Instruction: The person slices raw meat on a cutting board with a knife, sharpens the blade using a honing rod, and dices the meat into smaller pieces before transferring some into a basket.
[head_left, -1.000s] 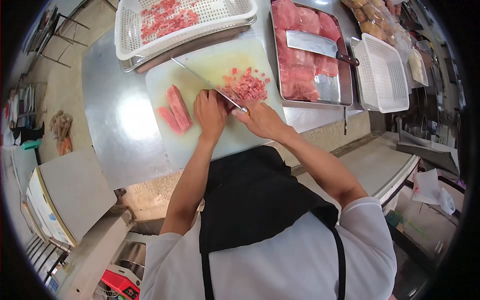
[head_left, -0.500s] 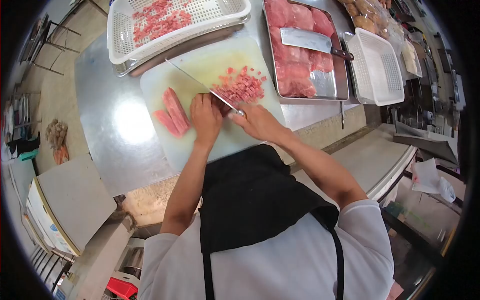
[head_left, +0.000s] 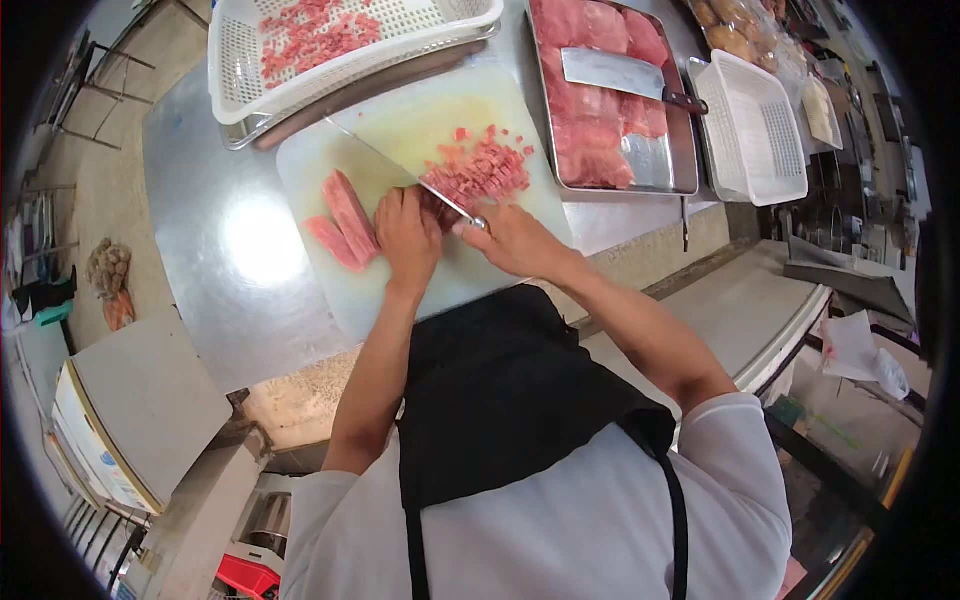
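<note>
My right hand is wrapped round the handle of a long knife, whose thin blade slants to the upper left across the white cutting board. The fingers of my left hand are curled over a piece of raw meat, close beside the blade; my hand and the knife hide most of it. On the far right side of the blade lies a heap of small diced meat. Strips of raw meat rest on the board to the left of my left hand.
A white perforated basket with diced meat stands at the back left. At the back right, a metal tray holds large meat pieces with a cleaver lying across them. Beside it is another white basket. All stand on a steel table.
The view has shifted slightly. My hands, the knife and the meat keep nearly the same places on the board.
</note>
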